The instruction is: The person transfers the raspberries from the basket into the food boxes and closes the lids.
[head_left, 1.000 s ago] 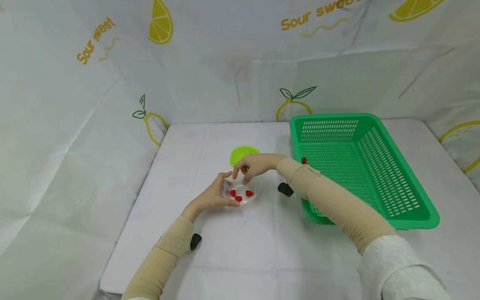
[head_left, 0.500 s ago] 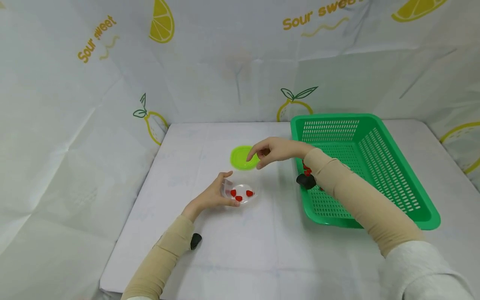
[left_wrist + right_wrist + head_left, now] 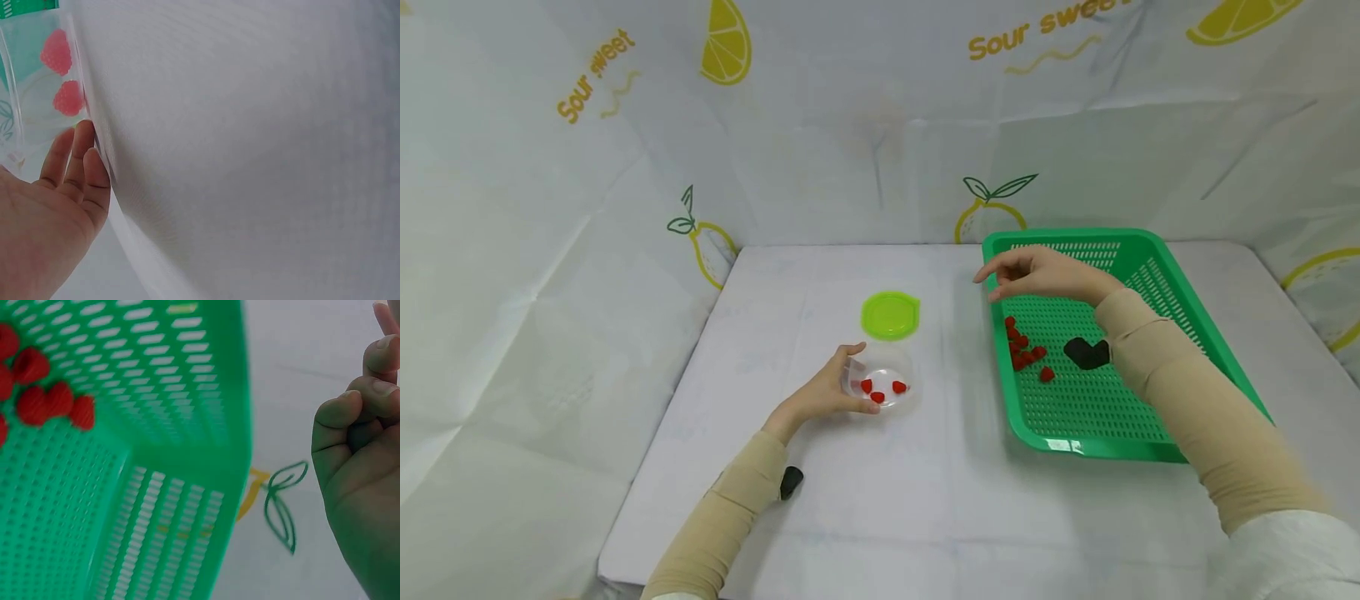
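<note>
My left hand grips a small clear plastic tub from its left side, thumb toward me and fingers round the far side. Three red raspberries lie at the tub's bottom. In the left wrist view, fingers rest along the tub wall, and two raspberries show through it. My right hand holds nothing, its fingers loosely bent, above the left rim of the green basket. Below it in the basket, several raspberries cluster along the left side; they also appear blurred in the right wrist view.
A lime-green lid lies flat on the white-covered table just behind the tub. The basket's raised walls stand to the right, near the lemon-printed backdrop. Dark wrist cameras sit on both sleeves.
My right hand has drawn back from over the tub, past the lid, to above the basket, uncovering the raspberries there. The left hand and tub have stayed put.
</note>
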Action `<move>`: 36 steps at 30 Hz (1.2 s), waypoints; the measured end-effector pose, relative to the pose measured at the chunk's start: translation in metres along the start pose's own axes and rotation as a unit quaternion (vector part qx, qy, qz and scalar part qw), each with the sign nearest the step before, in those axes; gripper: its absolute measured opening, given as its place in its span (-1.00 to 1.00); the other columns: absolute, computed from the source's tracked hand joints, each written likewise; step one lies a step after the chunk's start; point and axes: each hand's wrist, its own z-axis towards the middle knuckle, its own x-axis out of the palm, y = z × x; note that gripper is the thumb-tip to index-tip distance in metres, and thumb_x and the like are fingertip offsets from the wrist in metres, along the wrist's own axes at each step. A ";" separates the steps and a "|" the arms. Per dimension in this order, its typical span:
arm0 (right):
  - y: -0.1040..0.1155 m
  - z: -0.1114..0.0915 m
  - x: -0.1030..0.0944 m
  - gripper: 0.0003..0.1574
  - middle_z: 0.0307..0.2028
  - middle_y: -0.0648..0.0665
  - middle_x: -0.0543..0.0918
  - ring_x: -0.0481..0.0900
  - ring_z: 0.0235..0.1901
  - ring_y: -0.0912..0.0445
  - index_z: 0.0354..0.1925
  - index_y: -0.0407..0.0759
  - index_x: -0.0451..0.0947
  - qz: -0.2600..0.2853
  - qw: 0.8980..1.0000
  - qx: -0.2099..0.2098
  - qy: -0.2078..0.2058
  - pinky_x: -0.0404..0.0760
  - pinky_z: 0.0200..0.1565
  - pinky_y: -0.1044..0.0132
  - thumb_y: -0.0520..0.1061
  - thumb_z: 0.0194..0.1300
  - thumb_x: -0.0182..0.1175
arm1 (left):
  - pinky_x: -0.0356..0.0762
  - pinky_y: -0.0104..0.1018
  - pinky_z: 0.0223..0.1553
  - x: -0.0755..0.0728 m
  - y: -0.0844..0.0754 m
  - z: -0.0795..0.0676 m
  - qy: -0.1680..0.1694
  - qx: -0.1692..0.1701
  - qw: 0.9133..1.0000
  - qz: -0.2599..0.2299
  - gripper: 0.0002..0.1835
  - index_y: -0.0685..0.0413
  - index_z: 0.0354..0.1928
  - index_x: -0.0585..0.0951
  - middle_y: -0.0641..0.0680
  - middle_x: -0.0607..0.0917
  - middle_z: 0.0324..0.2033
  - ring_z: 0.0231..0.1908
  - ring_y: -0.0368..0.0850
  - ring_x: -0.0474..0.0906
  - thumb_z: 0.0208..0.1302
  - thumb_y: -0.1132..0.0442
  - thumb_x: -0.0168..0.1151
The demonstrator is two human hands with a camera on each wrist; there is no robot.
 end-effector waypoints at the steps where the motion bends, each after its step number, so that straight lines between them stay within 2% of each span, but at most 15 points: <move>1: -0.005 -0.003 -0.002 -0.56 -0.46 -0.11 0.41 0.30 -0.48 0.12 0.04 -0.05 0.54 0.001 1.000 0.003 -0.004 0.41 -0.31 0.26 0.01 0.19 0.27 | 0.19 0.03 0.30 0.000 0.000 0.000 0.000 -0.001 1.000 0.000 0.11 -0.28 0.37 0.05 -0.01 0.39 0.14 0.25 -0.02 0.22 -0.23 -0.07 0.53; 5: -0.026 -0.014 -0.007 -0.51 -0.50 -0.07 0.42 0.36 -0.39 0.08 0.07 -0.10 0.52 0.001 1.000 0.023 -0.015 0.44 -0.20 0.23 0.03 0.20 0.25 | 0.18 0.03 0.31 0.001 0.000 0.000 0.000 -0.005 1.000 -0.001 0.11 -0.29 0.37 0.06 -0.01 0.38 0.14 0.25 -0.01 0.22 -0.24 -0.07 0.54; 8: -0.040 -0.020 -0.007 -0.51 -0.48 -0.11 0.45 0.42 -0.23 0.09 0.07 -0.09 0.52 -0.003 0.999 0.038 -0.020 0.45 -0.08 0.19 0.04 0.21 0.24 | 0.19 0.03 0.30 0.001 0.001 -0.001 0.000 -0.008 1.000 -0.004 0.11 -0.29 0.37 0.06 -0.02 0.39 0.13 0.25 -0.02 0.22 -0.24 -0.08 0.54; 11: -0.052 -0.022 -0.005 -0.52 -0.47 -0.13 0.48 0.43 -0.17 0.11 0.06 -0.11 0.51 -0.002 0.999 0.049 -0.020 0.45 -0.04 0.15 0.04 0.21 0.23 | 0.19 0.03 0.30 0.001 0.002 -0.002 -0.001 -0.009 1.000 -0.007 0.12 -0.29 0.37 0.06 -0.03 0.39 0.13 0.25 -0.03 0.21 -0.24 -0.09 0.53; 14: -0.063 -0.022 -0.003 -0.49 -0.47 -0.14 0.48 0.42 -0.19 0.00 0.09 -0.15 0.50 0.002 0.998 0.061 -0.012 0.43 -0.06 0.13 0.03 0.22 0.23 | 0.20 0.03 0.30 0.001 0.003 -0.002 -0.002 -0.010 1.000 -0.007 0.12 -0.29 0.37 0.06 -0.03 0.40 0.14 0.26 -0.03 0.21 -0.24 -0.09 0.54; 18: -0.076 -0.020 -0.001 -0.45 -0.41 -0.26 0.49 0.40 -0.21 -0.13 0.13 -0.17 0.46 0.005 0.997 0.074 0.005 0.41 -0.07 0.12 0.03 0.22 0.23 | 0.20 0.02 0.29 0.001 0.004 -0.002 -0.002 -0.011 1.000 -0.006 0.12 -0.32 0.37 0.05 -0.04 0.39 0.13 0.25 -0.03 0.21 -0.24 -0.09 0.53; 21: -0.084 -0.018 0.001 -0.45 -0.38 -0.28 0.51 0.41 -0.23 -0.10 0.13 -0.16 0.46 0.002 0.997 0.079 0.017 0.41 -0.07 0.14 0.03 0.22 0.23 | 0.20 0.02 0.29 0.002 0.004 -0.002 -0.002 -0.009 1.000 -0.008 0.11 -0.33 0.37 0.05 -0.04 0.40 0.13 0.24 -0.04 0.23 -0.23 -0.09 0.53; 28: -0.096 -0.017 0.006 -0.43 -0.37 -0.19 0.56 0.42 -0.34 -0.02 0.12 -0.15 0.47 -0.028 0.994 0.097 0.046 0.39 -0.19 0.17 0.04 0.19 0.25 | 0.19 0.03 0.30 0.002 0.004 -0.002 0.000 -0.009 1.000 -0.007 0.13 -0.32 0.38 0.04 -0.04 0.39 0.12 0.24 -0.03 0.22 -0.24 -0.09 0.53; 36: -0.107 -0.014 0.006 -0.39 -0.35 -0.15 0.58 0.45 -0.32 0.07 0.13 -0.17 0.45 -0.059 0.989 0.116 0.069 0.39 -0.15 0.22 0.07 0.18 0.25 | 0.19 0.03 0.31 0.000 0.001 0.001 0.000 -0.007 1.000 -0.003 0.14 -0.30 0.39 0.03 -0.03 0.38 0.13 0.25 -0.03 0.22 -0.24 -0.10 0.53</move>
